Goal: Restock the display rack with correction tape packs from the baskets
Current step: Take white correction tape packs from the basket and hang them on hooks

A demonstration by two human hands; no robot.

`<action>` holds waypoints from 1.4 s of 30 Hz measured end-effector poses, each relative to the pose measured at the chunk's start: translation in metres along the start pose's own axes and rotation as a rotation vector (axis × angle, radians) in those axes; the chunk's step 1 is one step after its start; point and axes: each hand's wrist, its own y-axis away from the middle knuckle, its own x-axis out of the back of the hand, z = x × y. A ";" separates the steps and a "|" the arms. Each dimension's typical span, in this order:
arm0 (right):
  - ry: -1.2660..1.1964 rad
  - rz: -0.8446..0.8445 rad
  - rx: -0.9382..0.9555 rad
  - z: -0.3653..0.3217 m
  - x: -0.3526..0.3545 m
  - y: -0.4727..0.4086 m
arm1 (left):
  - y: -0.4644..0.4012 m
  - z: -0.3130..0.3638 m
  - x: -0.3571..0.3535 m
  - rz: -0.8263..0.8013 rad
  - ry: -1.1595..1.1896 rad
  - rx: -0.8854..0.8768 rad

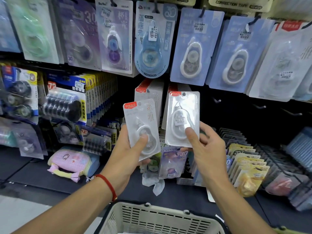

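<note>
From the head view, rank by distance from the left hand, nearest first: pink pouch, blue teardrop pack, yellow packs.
1. Pink pouch, on the shelf just left of the left hand.
2. Blue teardrop pack, hanging above.
3. Yellow packs, far right.

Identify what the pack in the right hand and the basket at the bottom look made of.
Pack in the right hand: apparently a clear glossy plastic blister over white card, judging by its glare. Basket: likely matte beige moulded plastic, with slotted walls.

Stationery shop; price-tagged packs (pixel 152 39) on pegs (pixel 260 106)
</note>
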 end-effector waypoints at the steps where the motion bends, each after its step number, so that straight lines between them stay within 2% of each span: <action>1: -0.007 -0.003 -0.002 0.000 0.000 0.000 | 0.000 0.000 0.000 0.008 -0.018 -0.010; 11: -0.066 0.019 0.005 0.001 0.000 0.001 | -0.001 -0.001 0.002 0.033 -0.096 -0.047; 14: -0.012 0.010 -0.018 0.006 -0.001 0.000 | -0.002 -0.002 0.002 0.038 -0.094 -0.053; 16: 0.127 -0.028 -0.126 0.008 0.001 -0.003 | -0.003 -0.003 0.003 0.039 -0.097 -0.049; 18: 0.498 -0.067 -0.204 0.013 0.009 -0.006 | -0.004 -0.005 0.003 0.039 -0.116 -0.044; 20: 0.721 -0.135 -0.131 0.015 0.010 -0.002 | -0.004 -0.006 0.003 0.028 -0.138 -0.030; 22: 0.608 -0.264 -0.068 0.013 0.003 0.005 | -0.003 -0.007 0.001 -0.011 -0.145 -0.001; 24: 0.440 -0.396 -0.089 0.012 -0.007 0.014 | 0.000 -0.008 -0.004 -0.092 -0.133 0.013; 25: 0.384 -0.403 -0.103 0.014 -0.011 0.017 | 0.002 -0.007 -0.006 -0.122 -0.116 0.017; 32: 0.058 -0.032 -0.116 0.013 -0.012 0.008 | 0.003 0.001 -0.015 -0.125 -0.019 0.083; 36: 0.069 -0.037 -0.095 0.015 -0.004 0.005 | 0.006 0.003 -0.018 -0.165 -0.033 0.078; 42: 0.030 -0.029 -0.072 0.015 -0.005 0.006 | 0.009 0.003 -0.018 -0.142 -0.028 0.029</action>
